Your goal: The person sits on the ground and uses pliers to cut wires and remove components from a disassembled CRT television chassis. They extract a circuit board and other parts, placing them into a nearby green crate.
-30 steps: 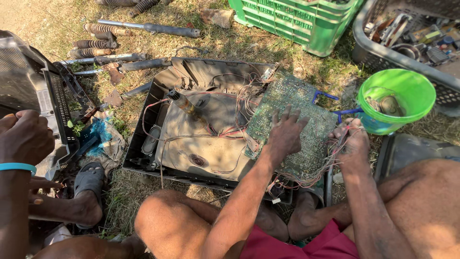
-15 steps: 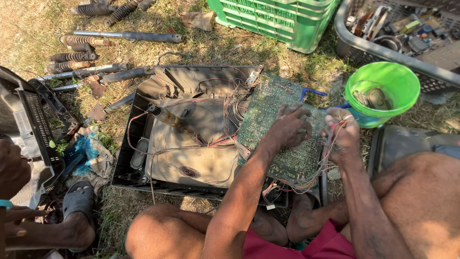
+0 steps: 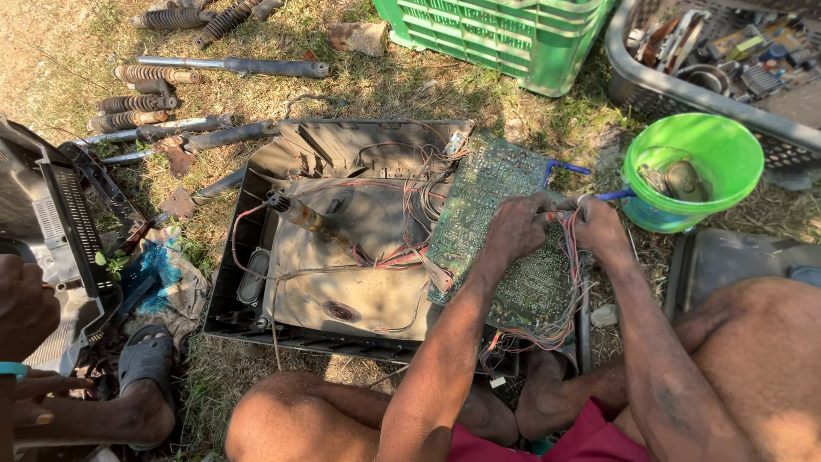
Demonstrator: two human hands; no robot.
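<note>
While the person sits on the grass with knees drawn up, an opened black television shell [image 3: 231,291] lies face down in front of them, and everything else is placed from it. Inside the shell sits the dusty grey back of the picture tube [image 3: 359,274], with thin red and white wires [image 3: 410,205] trailing across it. Beyond the shell's far right corner stands a green plastic crate [image 3: 496,34], and further right of that a grey basket [image 3: 650,85] full of mixed scrap parts. Left of the shell lies a dark grey slatted back cover [image 3: 68,222]. Past the shell's far left edge, rusty coil springs and metal rods [image 3: 145,94] lie on the grass. Just right of the shell stands a bright green bucket [image 3: 727,154] with some metal pieces in it.

Over the shell's right side, a green circuit board [image 3: 496,197] rests tilted, its solder side up, with a bundle of wires hanging from its near right edge. The left hand [image 3: 513,227] lies on the middle of the board, fingers curled and pressing down on it. The right hand [image 3: 599,227] is just beside it at the board's right edge, fingers closed around the bundle of wires [image 3: 571,257]; blue tool handles [image 3: 569,167] stick out beyond it, but whether it grips them I cannot tell.

Near the shell's near left corner, another person's sandalled foot [image 3: 145,368] and hand [image 3: 26,308] show at the frame edge.
</note>
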